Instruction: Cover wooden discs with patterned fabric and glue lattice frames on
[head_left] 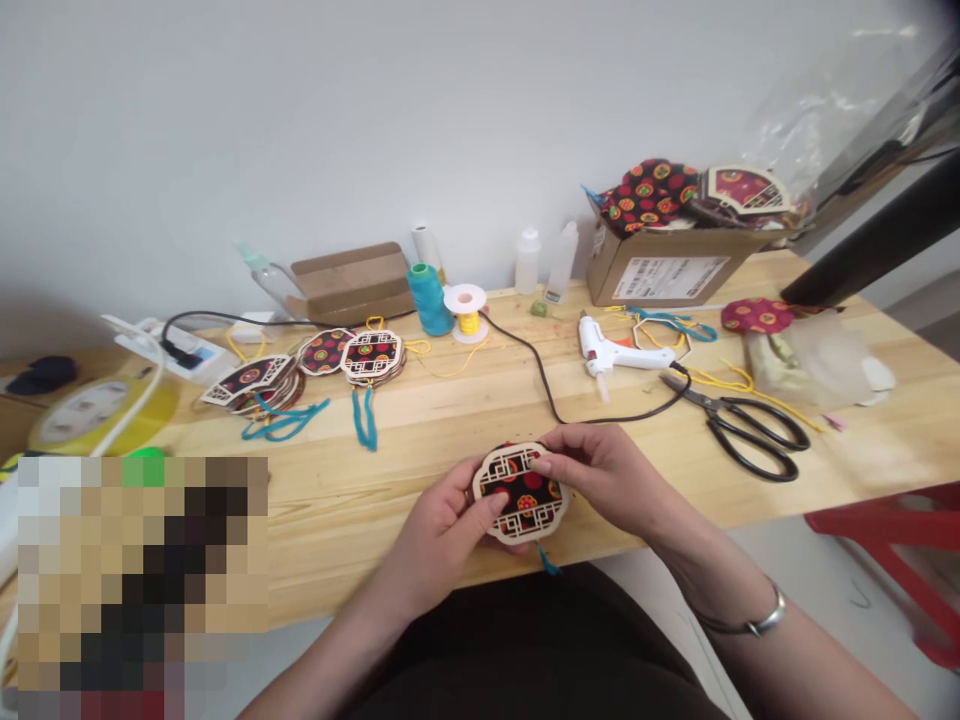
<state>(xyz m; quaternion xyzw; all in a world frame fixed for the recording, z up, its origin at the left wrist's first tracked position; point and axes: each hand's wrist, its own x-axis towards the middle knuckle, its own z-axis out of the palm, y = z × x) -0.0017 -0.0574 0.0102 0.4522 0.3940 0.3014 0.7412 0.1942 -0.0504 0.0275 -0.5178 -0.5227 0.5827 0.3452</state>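
"Where the tabletop (337, 500) ends nearest, what's held?"

"A patterned ornament (523, 494), gripped by the left hand (442, 525) and right hand (604, 470)."

"Beyond it?"

"Glue gun (619, 353) at one o'clock, blue thread (430, 300) at eleven."

Craft supplies spread across a table (337, 510).
Thread cone (430, 300) left of ribbon spool (466, 318); glue gun (622, 352) further right, scissors (739, 428) beyond it; cardboard box (660, 265) behind them.
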